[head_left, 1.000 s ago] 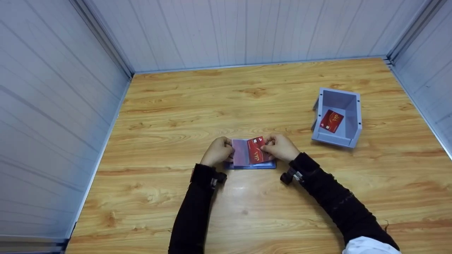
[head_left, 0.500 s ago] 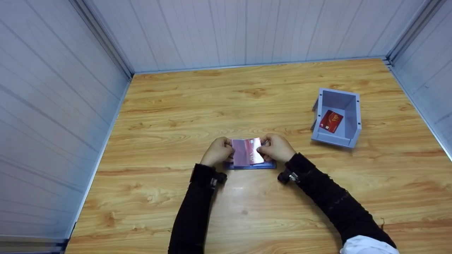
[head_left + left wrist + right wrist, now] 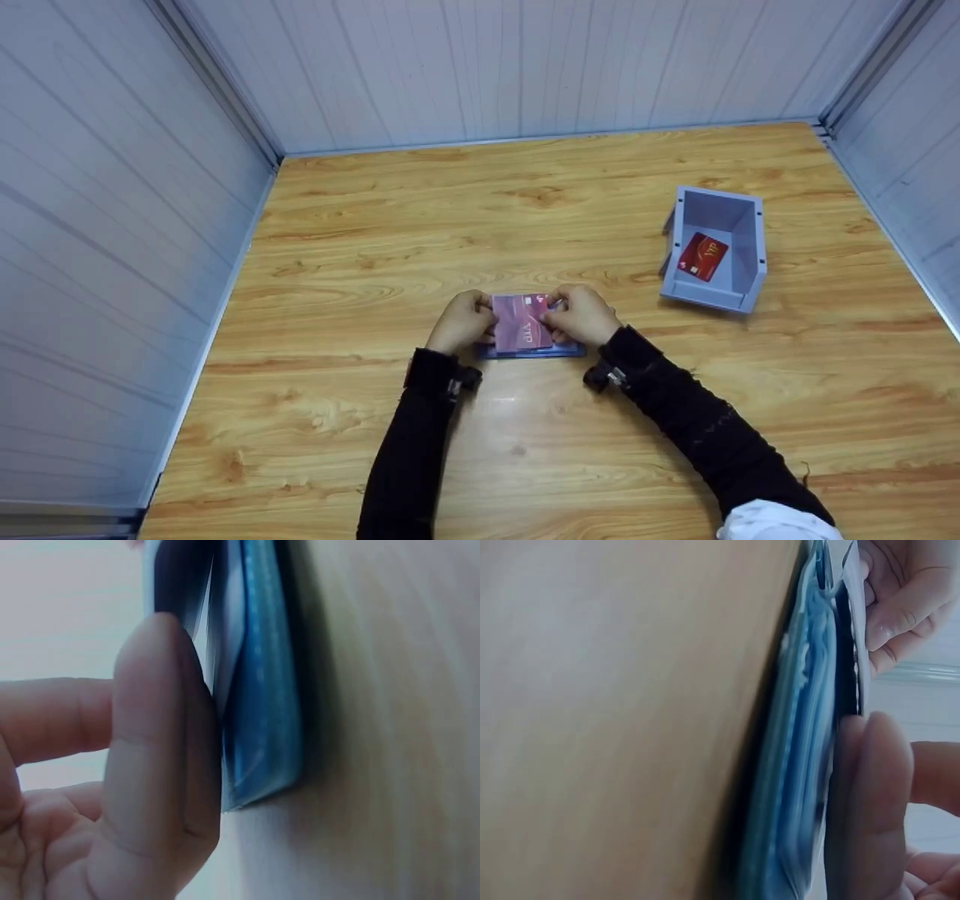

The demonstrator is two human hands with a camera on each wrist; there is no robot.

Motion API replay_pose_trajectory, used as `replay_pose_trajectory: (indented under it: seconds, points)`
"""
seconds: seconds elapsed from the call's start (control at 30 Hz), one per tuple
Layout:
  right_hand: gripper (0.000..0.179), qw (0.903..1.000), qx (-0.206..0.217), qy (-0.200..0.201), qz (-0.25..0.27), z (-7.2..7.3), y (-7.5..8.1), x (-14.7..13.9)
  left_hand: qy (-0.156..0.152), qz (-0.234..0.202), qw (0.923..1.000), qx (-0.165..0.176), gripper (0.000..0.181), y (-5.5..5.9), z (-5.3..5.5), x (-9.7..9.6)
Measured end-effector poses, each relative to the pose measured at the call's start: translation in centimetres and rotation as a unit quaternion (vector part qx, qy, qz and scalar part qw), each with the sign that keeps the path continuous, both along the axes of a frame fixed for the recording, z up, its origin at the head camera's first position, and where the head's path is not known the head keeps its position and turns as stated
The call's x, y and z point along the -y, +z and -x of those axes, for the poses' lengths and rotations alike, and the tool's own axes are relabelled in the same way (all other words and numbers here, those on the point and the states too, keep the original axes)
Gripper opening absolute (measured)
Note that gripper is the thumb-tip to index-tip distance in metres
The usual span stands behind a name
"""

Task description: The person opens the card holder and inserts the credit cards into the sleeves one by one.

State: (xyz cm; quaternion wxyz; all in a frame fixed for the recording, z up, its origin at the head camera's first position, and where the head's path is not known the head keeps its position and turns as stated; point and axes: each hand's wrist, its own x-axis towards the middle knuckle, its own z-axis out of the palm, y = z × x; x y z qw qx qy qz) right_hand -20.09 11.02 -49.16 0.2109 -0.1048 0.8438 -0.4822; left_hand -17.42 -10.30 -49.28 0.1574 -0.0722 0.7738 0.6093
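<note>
A blue card holder [image 3: 568, 351] lies on the table between my hands, with a clear sleeve page [image 3: 505, 334] lifted over it. My left hand [image 3: 459, 324] pinches the left edge of that page. Most of a red VIP card [image 3: 531, 321] sits inside the sleeve, seen through the plastic. The card's right edge is pinched by my right hand [image 3: 585, 315]. From the left wrist, my thumb presses the page beside the blue cover [image 3: 274, 712]. Stacked blue pages [image 3: 799, 735] show beneath my fingers in the right wrist view.
To the right stands a grey plastic bin [image 3: 705, 298], with another red VIP card [image 3: 703, 256] lying in it. White panel walls [image 3: 480, 75] border the wooden table [image 3: 420, 202] at the back and sides.
My right hand has moved left, sliding the red VIP card leftward into the clear sleeve. My left hand holds the page in the same place.
</note>
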Motion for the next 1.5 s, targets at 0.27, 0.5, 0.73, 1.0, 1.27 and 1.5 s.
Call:
replay_pose_trajectory:
  seconds: [0.27, 0.5, 0.73, 1.0, 1.27, 1.5]
  points:
    - [0.033, 0.9998, 0.008, -0.001, 0.016, -0.2, 0.0, 0.7, 0.000, 0.013, 0.9998, -0.015, 0.019, 0.0, 0.0, -0.1]
    - [0.034, 0.9985, 0.039, -0.015, 0.036, -0.3, 0.1, 1.3, -0.020, 0.031, 0.9991, -0.020, 0.022, 0.1, 0.1, -0.2]
    - [0.034, 0.9972, 0.045, -0.005, 0.059, -0.3, -0.1, 1.6, -0.020, 0.044, 0.9987, -0.019, 0.022, 0.0, 0.1, -0.4]
    - [0.032, 0.9973, 0.042, 0.002, 0.060, -0.2, -0.2, 1.9, -0.022, 0.068, 0.9964, -0.046, 0.020, 0.0, 0.0, -0.5]
    - [0.039, 0.9987, 0.030, 0.013, 0.039, -0.3, 0.0, 1.3, -0.020, 0.122, 0.9902, -0.066, 0.015, 0.3, -0.2, -0.8]
    - [0.032, 0.9981, -0.046, 0.029, -0.029, -0.4, 0.2, -0.1, -0.019, 0.223, 0.9707, -0.087, 0.028, 0.7, -0.5, -1.0]
